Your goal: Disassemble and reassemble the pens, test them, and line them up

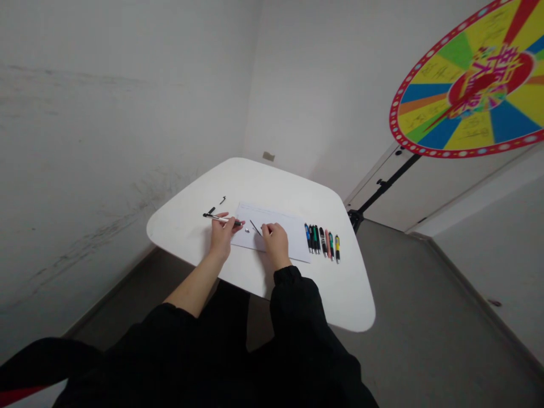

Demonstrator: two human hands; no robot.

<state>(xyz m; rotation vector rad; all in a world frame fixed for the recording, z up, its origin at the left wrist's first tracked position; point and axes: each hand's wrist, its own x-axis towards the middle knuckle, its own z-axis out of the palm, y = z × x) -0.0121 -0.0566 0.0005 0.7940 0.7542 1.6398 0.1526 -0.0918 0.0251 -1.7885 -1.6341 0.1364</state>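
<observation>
My left hand (221, 235) is closed around a pen (216, 217) with a pale barrel and dark ends, lying nearly level above the table. In the fingertips of my right hand (277, 242) is a thin dark rod that looks like a pen refill (255, 227), tilted over the paper. Between the two hands a small shiny piece (247, 230) rests on the white sheets of paper (289, 226). Beyond my left hand lie a small black pen cap or clip (222, 199) and another short black part (211, 210).
Several pens (323, 242) in mixed colours stand in a row right of the paper. The white table (340, 306) has rounded corners, with walls behind and to the left. A colourful prize wheel (459, 127) on a black stand rises at the right.
</observation>
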